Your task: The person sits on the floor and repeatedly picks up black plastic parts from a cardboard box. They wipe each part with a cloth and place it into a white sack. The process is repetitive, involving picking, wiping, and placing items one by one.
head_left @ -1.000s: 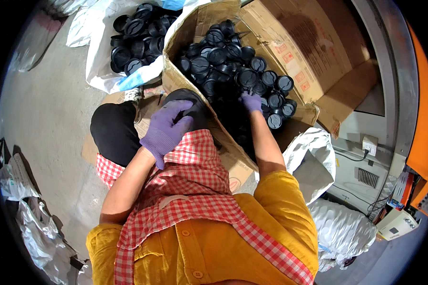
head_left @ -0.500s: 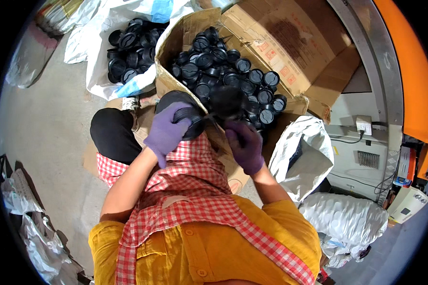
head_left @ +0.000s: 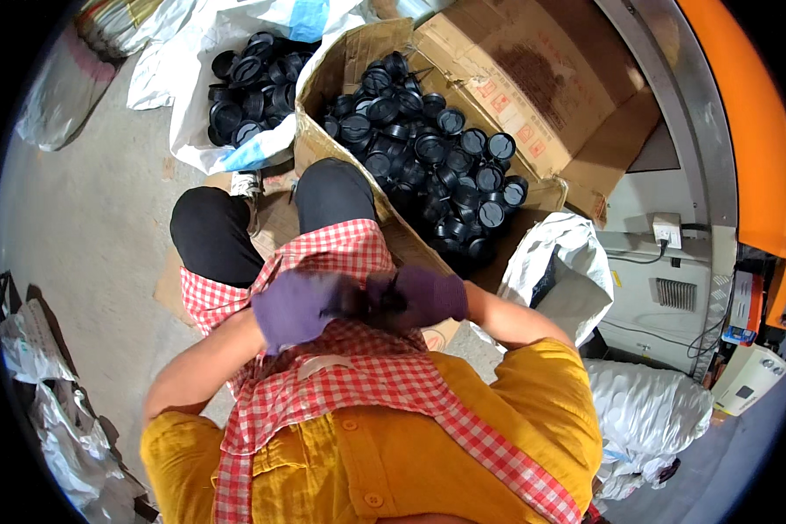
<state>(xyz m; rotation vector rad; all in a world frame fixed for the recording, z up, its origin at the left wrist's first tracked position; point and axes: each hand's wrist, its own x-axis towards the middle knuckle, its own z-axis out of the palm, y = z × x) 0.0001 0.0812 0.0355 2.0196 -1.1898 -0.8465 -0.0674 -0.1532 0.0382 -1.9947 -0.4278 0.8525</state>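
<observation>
My left hand, in a purple glove, is curled above my lap, its fingers smeared by motion. My right hand, gloved in the same purple, meets it from the right with fingers bent inward. Something small and black shows between the two hands, mostly hidden by them. Beneath them lies my red-and-white checked apron. Beyond my knees an open cardboard box holds a heap of round black caps.
A white sack with more black caps stands left of the box. Another white sack sits open to the right. Beyond it is a pale machine cabinet with cables and a plug. Plastic bags lie at far left.
Both hands have drawn back from the box edge toward my body and come together. The round black piece in my left hand and the dark blur over the box no longer show.
</observation>
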